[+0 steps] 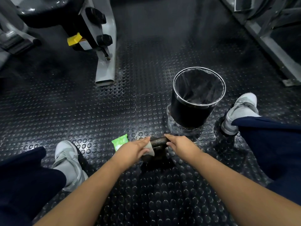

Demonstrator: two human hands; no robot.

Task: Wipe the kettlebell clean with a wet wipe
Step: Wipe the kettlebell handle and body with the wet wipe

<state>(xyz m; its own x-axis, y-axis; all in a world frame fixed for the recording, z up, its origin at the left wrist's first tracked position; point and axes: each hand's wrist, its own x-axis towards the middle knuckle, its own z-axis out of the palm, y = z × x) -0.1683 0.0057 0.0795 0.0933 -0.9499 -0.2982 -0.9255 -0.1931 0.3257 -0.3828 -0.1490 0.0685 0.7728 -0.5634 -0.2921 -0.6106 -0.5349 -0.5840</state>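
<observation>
Kettlebell (158,141) sits on the studded rubber floor (101,121), between the person's shoes, just in front of the black bin (187,115). Left hand (138,148) pinches the wet wipe (150,149) against the left end of the handle. Right hand (176,143) is curled round the handle's right end, steadying it. Green wipe pack (120,141) lies just left of the kettlebell. Judged: dense iron, heavy, rigid, unlikely to slide; best held by the handle. The wipe is limp and damp, likely to bunch; a wetted handle may turn slippery.
</observation>
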